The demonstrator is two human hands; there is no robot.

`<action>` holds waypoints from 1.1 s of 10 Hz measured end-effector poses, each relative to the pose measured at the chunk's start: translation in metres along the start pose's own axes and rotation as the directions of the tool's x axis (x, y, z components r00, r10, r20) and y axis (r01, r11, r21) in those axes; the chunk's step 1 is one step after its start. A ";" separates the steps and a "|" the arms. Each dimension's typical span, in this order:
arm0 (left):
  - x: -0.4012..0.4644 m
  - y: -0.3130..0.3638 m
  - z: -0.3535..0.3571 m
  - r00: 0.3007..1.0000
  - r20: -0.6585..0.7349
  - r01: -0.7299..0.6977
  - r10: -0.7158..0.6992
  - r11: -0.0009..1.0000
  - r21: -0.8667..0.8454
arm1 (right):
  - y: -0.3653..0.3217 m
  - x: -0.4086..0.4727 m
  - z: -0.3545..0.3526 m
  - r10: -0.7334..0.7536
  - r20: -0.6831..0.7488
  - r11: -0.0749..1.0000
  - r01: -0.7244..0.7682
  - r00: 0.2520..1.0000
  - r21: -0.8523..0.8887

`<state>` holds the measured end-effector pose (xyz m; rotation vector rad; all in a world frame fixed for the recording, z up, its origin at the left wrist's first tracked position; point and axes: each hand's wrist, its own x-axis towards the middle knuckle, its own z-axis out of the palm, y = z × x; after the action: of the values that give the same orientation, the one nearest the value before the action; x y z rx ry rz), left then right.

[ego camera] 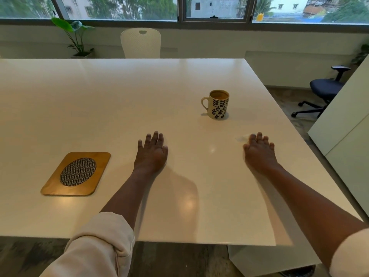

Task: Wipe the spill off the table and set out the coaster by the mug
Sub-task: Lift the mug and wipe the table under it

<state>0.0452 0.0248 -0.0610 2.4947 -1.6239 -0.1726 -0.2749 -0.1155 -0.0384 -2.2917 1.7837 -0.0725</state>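
Note:
A cream mug (217, 104) with a dark leaf pattern stands upright on the white table (99, 92), filled with a brown drink, handle to the left. A wooden coaster (76, 173) with a woven dark oval lies flat at the near left. My left hand (151, 152) hovers palm down over the table's middle, fingers spread, holding nothing. My right hand (259, 152) is stretched out palm down, fingers apart and empty. A faint pale wet smear (241, 139) shows just left of its fingertips, in front of the mug.
A white chair (140, 43) stands behind the far table edge, with a potted plant (76, 37) to its left. A dark blue office chair (325, 90) sits on the floor at the right, beside a white cabinet (343, 132).

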 end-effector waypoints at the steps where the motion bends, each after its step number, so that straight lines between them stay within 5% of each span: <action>1: 0.001 0.000 0.001 1.000 -0.007 -0.001 0.001 1.000 -0.007 | -0.015 0.015 0.000 0.015 0.015 1.000 -0.016 1.000 0.013; 4: 0.000 0.000 0.004 0.999 -0.042 -0.013 0.013 1.000 -0.001 | -0.066 0.039 0.007 -0.009 0.037 1.000 0.008 0.999 0.025; 6: 0.000 -0.002 0.002 0.999 -0.047 -0.006 0.001 0.994 -0.112 | -0.137 0.019 0.028 -0.274 0.072 0.962 0.272 0.959 0.035; 8: 0.004 -0.007 -0.011 0.999 -0.022 0.024 -0.033 0.938 -0.345 | -0.194 -0.050 0.051 -0.518 0.146 0.852 0.524 0.843 -0.007; 11: 0.006 -0.009 -0.009 1.000 -0.001 0.022 -0.023 0.968 -0.252 | -0.137 -0.128 0.044 -0.594 0.175 0.790 0.610 0.785 -0.053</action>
<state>0.0573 0.0232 -0.0542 2.3200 -1.4693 -0.3533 -0.1693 0.0455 -0.0377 -2.7724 0.9348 0.0881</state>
